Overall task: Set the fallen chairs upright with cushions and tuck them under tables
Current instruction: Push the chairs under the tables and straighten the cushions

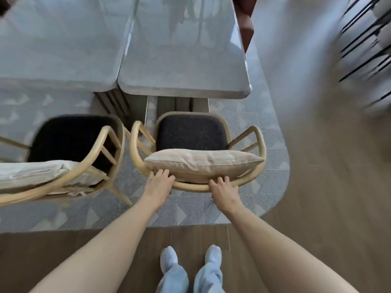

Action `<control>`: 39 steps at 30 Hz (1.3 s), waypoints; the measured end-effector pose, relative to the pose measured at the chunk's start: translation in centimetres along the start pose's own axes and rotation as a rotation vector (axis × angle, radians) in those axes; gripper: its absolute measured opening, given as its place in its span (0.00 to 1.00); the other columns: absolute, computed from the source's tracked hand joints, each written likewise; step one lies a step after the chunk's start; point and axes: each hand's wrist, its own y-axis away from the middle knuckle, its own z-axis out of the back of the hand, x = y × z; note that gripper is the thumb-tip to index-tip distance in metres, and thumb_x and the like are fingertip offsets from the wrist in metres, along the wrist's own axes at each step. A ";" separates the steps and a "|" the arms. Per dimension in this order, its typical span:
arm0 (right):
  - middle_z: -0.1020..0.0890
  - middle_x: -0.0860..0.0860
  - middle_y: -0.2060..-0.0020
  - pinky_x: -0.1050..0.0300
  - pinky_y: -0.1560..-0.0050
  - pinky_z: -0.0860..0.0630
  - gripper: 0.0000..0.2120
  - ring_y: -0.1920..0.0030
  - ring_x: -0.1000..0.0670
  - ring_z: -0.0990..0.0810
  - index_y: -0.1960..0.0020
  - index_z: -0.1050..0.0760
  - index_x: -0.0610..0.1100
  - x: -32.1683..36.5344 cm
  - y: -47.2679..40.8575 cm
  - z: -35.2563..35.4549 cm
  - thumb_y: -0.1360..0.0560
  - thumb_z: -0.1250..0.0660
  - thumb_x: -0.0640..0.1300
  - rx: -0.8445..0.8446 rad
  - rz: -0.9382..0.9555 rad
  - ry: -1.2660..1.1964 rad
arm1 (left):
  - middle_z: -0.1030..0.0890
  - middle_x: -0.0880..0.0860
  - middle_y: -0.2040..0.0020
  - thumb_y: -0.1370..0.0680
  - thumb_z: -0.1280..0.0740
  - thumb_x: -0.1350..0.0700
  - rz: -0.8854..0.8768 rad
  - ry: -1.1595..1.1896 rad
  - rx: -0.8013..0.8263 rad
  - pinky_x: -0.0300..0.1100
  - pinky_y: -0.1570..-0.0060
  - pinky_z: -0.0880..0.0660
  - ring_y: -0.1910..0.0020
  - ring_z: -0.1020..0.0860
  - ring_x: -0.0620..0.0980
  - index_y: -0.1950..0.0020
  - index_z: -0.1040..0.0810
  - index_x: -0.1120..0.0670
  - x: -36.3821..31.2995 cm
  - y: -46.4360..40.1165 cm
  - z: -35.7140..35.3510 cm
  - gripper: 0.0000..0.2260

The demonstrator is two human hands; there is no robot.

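Patterned rug [190, 210] underfoot: both hands' fingers [160, 173] curl over the upright chair [190, 187] back rail (cushion [203, 163] aboard).

Patterned grey rug [190, 210] with triangle and stripe motifs is lying over a brown wood-plank floor [330, 187], its rounded corner showing at right. Dark reddish-brown piece [246, 24] is showing at the top, too blurred to identify. Thin black rods [364, 39] are crossing pale blurred shapes at upper right. Light blue trouser legs [203, 278] and pale shoes [168, 258] are standing on the planks at bottom centre.
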 end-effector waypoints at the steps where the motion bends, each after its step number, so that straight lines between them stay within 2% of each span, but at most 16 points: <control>1: 0.26 0.43 0.36 0.31 0.42 0.25 0.15 0.32 0.39 0.32 0.33 0.29 0.43 -0.1 -0.3 -0.2 0.20 0.37 0.36 0.013 -0.011 -0.016 | 0.24 0.53 0.36 0.18 0.37 0.59 0.008 -0.020 -0.004 0.51 0.33 0.31 0.34 0.27 0.53 0.35 0.23 0.52 -0.2 0.0 -0.2 0.12; 3: 0.24 0.42 0.39 0.27 0.43 0.26 0.15 0.33 0.38 0.32 0.35 0.28 0.43 -0.3 -0.7 -0.5 0.20 0.40 0.33 0.015 -0.011 -0.037 | 0.23 0.54 0.38 0.17 0.41 0.61 -0.014 -0.077 0.001 0.52 0.35 0.28 0.36 0.26 0.54 0.36 0.23 0.54 -0.3 -0.1 -0.2 0.12; 7: 0.22 0.42 0.42 0.29 0.43 0.25 0.15 0.35 0.38 0.30 0.37 0.28 0.43 0.0 -1.2 -0.8 0.20 0.42 0.30 -0.048 0.013 -0.050 | 0.24 0.55 0.38 0.17 0.42 0.62 -0.047 -0.121 0.021 0.52 0.38 0.27 0.36 0.25 0.55 0.37 0.23 0.56 0.3 -0.7 0.1 0.12; 10: 0.23 0.42 0.42 0.27 0.43 0.27 0.17 0.35 0.38 0.31 0.37 0.28 0.43 0.8 -2.0 -0.1 0.22 0.40 0.29 -0.062 0.020 -0.063 | 0.25 0.54 0.40 0.18 0.40 0.63 -0.033 -0.106 0.036 0.51 0.39 0.27 0.38 0.25 0.54 0.38 0.22 0.55 1.5 -1.6 0.5 0.12; 15: 0.23 0.41 0.41 0.28 0.44 0.26 0.14 0.35 0.37 0.32 0.36 0.29 0.41 0.4 -3.3 2.1 0.19 0.43 0.31 -0.047 0.054 -0.090 | 0.24 0.54 0.44 0.22 0.33 0.60 -0.009 -0.040 0.025 0.50 0.42 0.26 0.41 0.24 0.54 0.41 0.21 0.54 2.6 -3.4 0.8 0.10; 21: 0.22 0.43 0.38 0.39 0.44 0.20 0.12 0.36 0.41 0.27 0.34 0.30 0.40 0.7 -3.4 3.2 0.17 0.40 0.39 -0.033 0.100 -0.008 | 0.23 0.53 0.45 0.22 0.31 0.58 -0.008 0.000 0.036 0.49 0.42 0.26 0.41 0.23 0.53 0.41 0.20 0.53 2.7 -3.4 1.7 0.10; 24: 0.20 0.44 0.40 0.47 0.49 0.23 0.09 0.43 0.43 0.21 0.39 0.27 0.41 1.3 -2.9 4.6 0.18 0.37 0.43 -0.078 0.170 0.055 | 0.24 0.52 0.44 0.21 0.33 0.51 -0.057 0.028 -0.013 0.47 0.45 0.23 0.43 0.24 0.51 0.40 0.20 0.53 2.8 -2.7 2.4 0.11; 26: 0.19 0.44 0.40 0.49 0.56 0.25 0.08 0.55 0.44 0.20 0.46 0.24 0.42 1.9 -2.7 7.2 0.20 0.37 0.46 -0.165 0.204 0.029 | 0.23 0.51 0.42 0.20 0.35 0.44 -0.099 0.243 -0.072 0.47 0.45 0.23 0.42 0.23 0.50 0.37 0.21 0.52 3.2 -2.4 4.4 0.17; 27: 0.19 0.44 0.39 0.49 0.58 0.24 0.11 0.57 0.44 0.20 0.45 0.22 0.42 2.2 -2.6 8.8 0.19 0.37 0.48 -0.230 0.226 -0.025 | 0.23 0.51 0.37 0.19 0.37 0.42 -0.106 0.405 -0.107 0.48 0.42 0.24 0.39 0.23 0.51 0.32 0.24 0.51 3.3 -2.3 5.8 0.20; 28: 0.20 0.44 0.38 0.49 0.56 0.24 0.15 0.54 0.44 0.19 0.40 0.23 0.42 2.5 -2.3 10.8 0.19 0.38 0.51 -0.306 0.256 -0.122 | 0.25 0.51 0.31 0.18 0.38 0.42 -0.093 0.587 -0.155 0.51 0.36 0.26 0.33 0.25 0.51 0.27 0.29 0.51 3.4 -2.2 7.7 0.23; 30: 0.22 0.45 0.35 0.48 0.46 0.23 0.21 0.41 0.44 0.20 0.31 0.26 0.43 3.2 -1.4 15.6 0.17 0.39 0.55 -0.476 0.319 -0.417 | 0.32 0.52 0.23 0.18 0.41 0.40 -0.028 0.999 -0.289 0.54 0.28 0.32 0.27 0.31 0.49 0.21 0.36 0.53 3.4 -1.7 12.5 0.28; 33: 0.25 0.47 0.29 0.52 0.33 0.27 0.23 0.33 0.49 0.24 0.26 0.30 0.45 4.1 1.3 23.0 0.16 0.41 0.55 -0.660 0.381 -0.898 | 0.31 0.52 0.23 0.20 0.45 0.37 0.019 1.517 -0.549 0.53 0.25 0.35 0.27 0.31 0.46 0.21 0.36 0.52 3.4 0.3 20.2 0.31; 35: 0.27 0.47 0.27 0.64 0.34 0.28 0.26 0.33 0.54 0.25 0.24 0.32 0.44 4.7 3.7 27.0 0.17 0.44 0.57 -0.725 0.454 -1.180 | 0.29 0.50 0.25 0.19 0.48 0.37 -0.003 1.693 -0.695 0.53 0.25 0.34 0.28 0.28 0.46 0.22 0.34 0.51 3.8 2.3 24.2 0.29; 36: 0.27 0.47 0.26 0.73 0.38 0.30 0.28 0.35 0.57 0.25 0.24 0.32 0.44 4.9 5.1 28.4 0.18 0.45 0.57 -0.764 0.493 -1.268 | 0.28 0.50 0.26 0.19 0.48 0.38 -0.015 1.733 -0.766 0.53 0.26 0.34 0.29 0.27 0.46 0.23 0.33 0.51 4.0 3.6 25.7 0.29; 37: 0.27 0.47 0.27 0.77 0.41 0.31 0.28 0.35 0.59 0.25 0.24 0.32 0.43 5.0 6.3 29.6 0.19 0.45 0.57 -0.802 0.528 -1.323 | 0.27 0.49 0.27 0.19 0.49 0.38 -0.027 1.748 -0.832 0.52 0.27 0.33 0.30 0.27 0.46 0.23 0.33 0.51 4.4 4.9 26.9 0.28; 39: 0.26 0.47 0.27 0.72 0.37 0.28 0.29 0.33 0.54 0.24 0.25 0.31 0.42 5.0 8.0 31.0 0.19 0.46 0.57 -0.840 0.575 -1.388 | 0.26 0.49 0.28 0.18 0.50 0.40 -0.037 1.726 -0.929 0.52 0.28 0.32 0.31 0.26 0.47 0.25 0.31 0.50 5.1 7.4 28.2 0.26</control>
